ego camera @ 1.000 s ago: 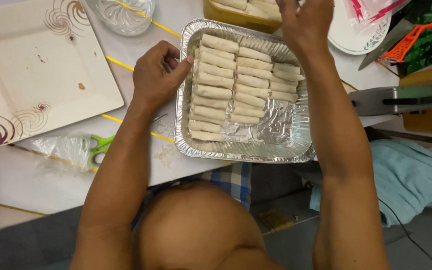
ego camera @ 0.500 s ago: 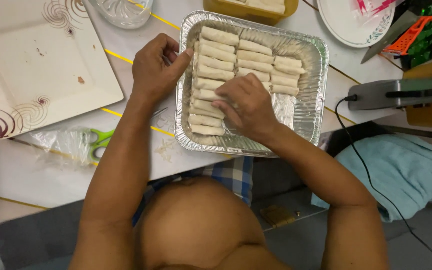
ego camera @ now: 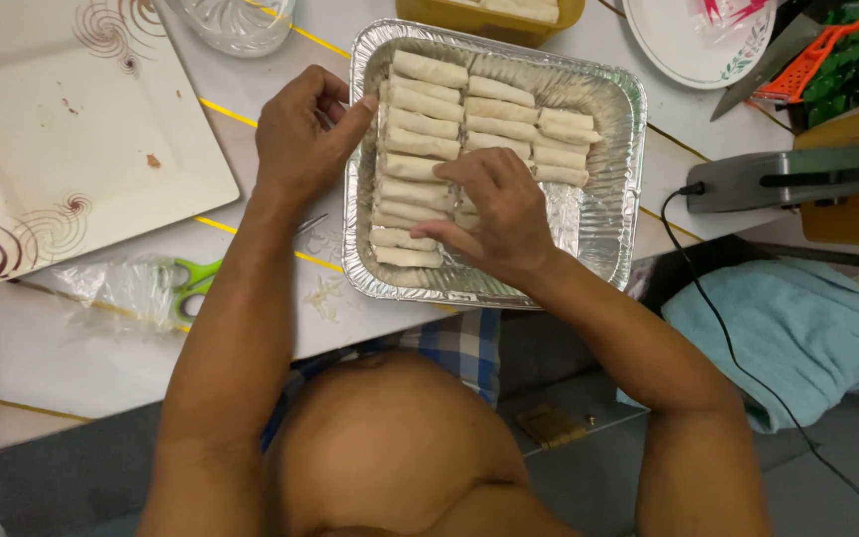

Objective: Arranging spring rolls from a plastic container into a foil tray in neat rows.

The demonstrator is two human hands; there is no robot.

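Pressing down into the foil tray, our right hand lies curled over the near end of the second column of rolls, fingers bent onto the pale wrappers; whether it pinches one roll or only nudges them into line, we cannot tell. Just to its left, our left hand is clamped on the tray's rim, thumb hooked over the edge, steadying it.

By our judgement the packing is a little past halfway: one full column stands under and beyond the right hand's fingers, a second is partly filled, and bare crinkled foil shows to the right of that hand.

The rolls are slim, smooth, matte cylinders, cream-coloured, laid side by side. The tray is thin, shiny and creased.

Left of the left hand and nearer us lie green-handled scissors under a scrap of clear film; farther left sits a square white plate with swirl marks. Beyond both hands stands a yellow container holding more rolls.
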